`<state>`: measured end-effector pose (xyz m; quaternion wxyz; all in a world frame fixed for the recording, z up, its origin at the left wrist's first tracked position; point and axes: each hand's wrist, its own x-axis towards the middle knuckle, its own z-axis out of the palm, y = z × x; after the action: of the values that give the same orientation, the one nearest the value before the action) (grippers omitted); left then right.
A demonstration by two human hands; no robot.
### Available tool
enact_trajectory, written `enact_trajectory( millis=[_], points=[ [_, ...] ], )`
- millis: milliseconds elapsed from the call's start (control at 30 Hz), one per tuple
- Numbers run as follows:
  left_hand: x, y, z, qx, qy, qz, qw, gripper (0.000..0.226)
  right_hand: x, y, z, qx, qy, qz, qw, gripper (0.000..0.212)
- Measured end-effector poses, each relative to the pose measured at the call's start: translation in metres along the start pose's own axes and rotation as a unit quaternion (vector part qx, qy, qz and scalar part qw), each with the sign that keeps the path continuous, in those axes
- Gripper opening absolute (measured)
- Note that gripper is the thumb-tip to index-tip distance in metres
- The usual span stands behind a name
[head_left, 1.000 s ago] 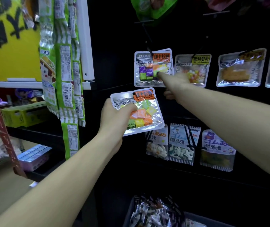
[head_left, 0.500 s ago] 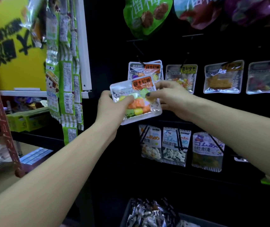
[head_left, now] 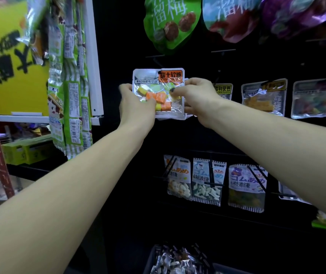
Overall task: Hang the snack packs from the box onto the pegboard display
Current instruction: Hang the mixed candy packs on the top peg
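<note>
Glossy rectangular snack pack (head_left: 159, 93), both hands pinching its edges

The candy pack (head_left: 159, 93) you hold carries an orange label reading 瑞士软糖. Above it, the green bag (head_left: 171, 22) shows 溜梅 in large white characters, and the red bag (head_left: 231, 16) beside it shows the same. The yellow tag on the pack (head_left: 222, 90) just right of your hands reads 吉利贝豆. Below, the purple bear packet (head_left: 247, 186) says ゴムあめ. The smaller print elsewhere is too blurred to read.
</note>
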<state>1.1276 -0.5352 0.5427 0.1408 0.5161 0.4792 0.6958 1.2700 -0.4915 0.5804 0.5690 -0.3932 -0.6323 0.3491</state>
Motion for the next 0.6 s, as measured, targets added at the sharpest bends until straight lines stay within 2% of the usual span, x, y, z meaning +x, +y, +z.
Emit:
enact_trajectory(
  millis=[433, 600],
  points=[
    [0.003, -0.008, -0.001, 0.01, -0.019, -0.012, 1.0, 0.036, 0.009, 0.012, 0.007, 0.005, -0.007, -0.011, 1.0, 0.02],
    [0.001, -0.008, 0.0, 0.027, -0.007, 0.013, 1.0, 0.033, 0.01, 0.018, 0.008, 0.008, 0.012, -0.029, 0.999, 0.033]
  ],
)
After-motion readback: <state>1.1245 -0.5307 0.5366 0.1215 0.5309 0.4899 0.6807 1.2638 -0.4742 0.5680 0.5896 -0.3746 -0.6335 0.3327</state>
